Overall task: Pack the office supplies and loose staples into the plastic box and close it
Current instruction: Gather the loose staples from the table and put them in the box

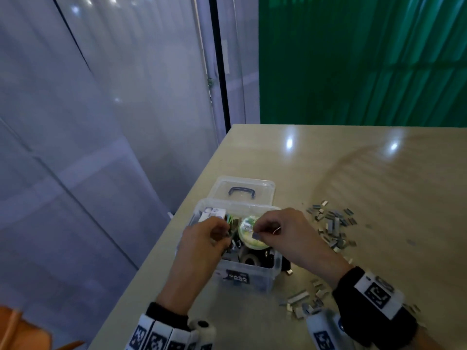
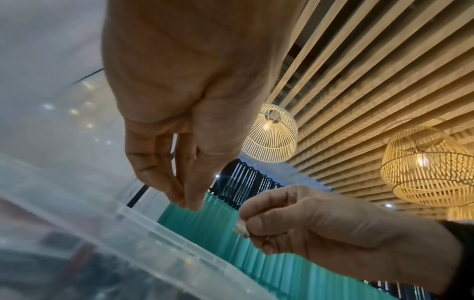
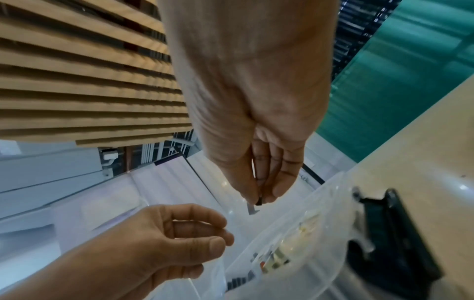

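Right hand [image 1: 280, 229] over open plastic box [image 1: 249, 277], fingertips pinching one staple strip [image 1: 256, 236] | left hand [image 1: 204, 238] at box's 9 o'clock, fingers loosely curled, holding nothing | one box, one lid [image 1: 246, 189] at 12 o'clock | two heaps of loose staples [image 1: 333, 223] on table [image 1: 379, 178], 3 and 5 o'clock

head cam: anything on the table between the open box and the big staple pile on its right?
Only the right hand crosses above that stretch, pinching staples over the plastic box. In the head view the table beneath, up to the staple pile, looks bare.
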{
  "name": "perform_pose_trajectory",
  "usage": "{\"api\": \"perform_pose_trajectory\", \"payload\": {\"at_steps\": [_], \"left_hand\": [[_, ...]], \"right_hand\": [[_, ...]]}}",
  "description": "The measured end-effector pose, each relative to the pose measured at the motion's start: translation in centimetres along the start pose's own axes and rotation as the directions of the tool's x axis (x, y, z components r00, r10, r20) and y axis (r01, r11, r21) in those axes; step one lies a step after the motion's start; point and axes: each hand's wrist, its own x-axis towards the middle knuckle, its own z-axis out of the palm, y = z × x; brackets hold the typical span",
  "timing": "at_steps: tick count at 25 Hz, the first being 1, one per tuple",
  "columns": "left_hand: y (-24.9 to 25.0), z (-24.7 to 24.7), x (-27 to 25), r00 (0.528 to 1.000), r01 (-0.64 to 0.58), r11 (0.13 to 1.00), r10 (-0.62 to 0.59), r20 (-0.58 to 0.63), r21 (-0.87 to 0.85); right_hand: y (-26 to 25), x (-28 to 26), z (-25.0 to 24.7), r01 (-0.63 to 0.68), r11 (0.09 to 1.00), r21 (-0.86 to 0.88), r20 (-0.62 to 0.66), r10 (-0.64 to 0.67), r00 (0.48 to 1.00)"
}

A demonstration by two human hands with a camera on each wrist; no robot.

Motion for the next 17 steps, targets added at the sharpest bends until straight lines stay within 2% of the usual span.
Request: {"api": "perform_pose_trajectory", "payload": {"at_steps": [3,7,13,17], "left_hand": [[-2.2,-0.6,0.3,0.999,-0.009,0.998,0.008,0.033,0.054],[-3.5,0.2,0.9,0.996,-0.044,0.996,0.037,0.082,0.078],[-4.4,-0.5,1.5,0.997,-0.037,0.999,0.037,0.064,-0.001],[-3.1,-0.3,2.3,0.994,-0.101,0.994,0.102,0.032,-0.044]], "right_hand": [[-1.3,2.0,3.3,0.027,0.999,-0.021,0.041,-0.027,0.999],[-1.6,2.9,5.4,-0.001,0.995,-0.103,0.077,0.010,0.997],[-1.7,3.0,5.4,-0.023,0.993,-0.115,0.068,0.031,0.997],[-1.9,2.5,4.0,-0.048,0.993,-0.111,0.020,0.050,0.999]]}}
